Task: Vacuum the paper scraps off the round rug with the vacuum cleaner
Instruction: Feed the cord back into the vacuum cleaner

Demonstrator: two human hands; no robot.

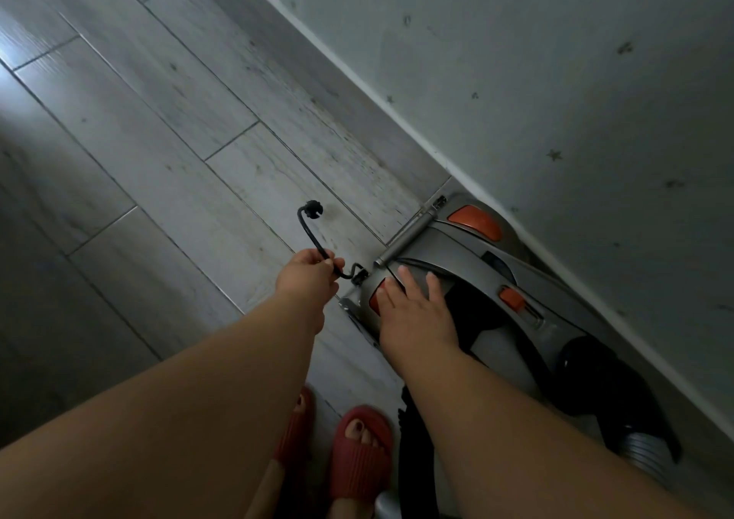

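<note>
Two hands: you are working them apart, each on a different part of the vacuum cleaner (468, 248).
Left hand (308, 280): you are pinching the black power cord (313, 240), just beside where it is leaving the machine's end.
Plug (311, 208): it is sitting at the cord's far end; cannot tell whether it is touching the floor.
Right hand (413, 312): you are laying it flat on the grey top, fingers straight and spread, partly covering an orange button (373, 300).
Vacuum position: it is sitting tight along the wall (556, 81), with a metal tube (405, 236) at its far end and a ribbed hose (645, 457) at lower right.
Edges: a white skirting strip (357, 81) is running diagonally, boxing the machine in on its right.
Open room: grey plank floor (159, 121) is stretching to your left and ahead.
Feet: your red slippers (357, 451) are standing just beside the machine.
Writing: you are getting nothing readable in this dim light; star marks (554, 155) are dotting the wall.
</note>
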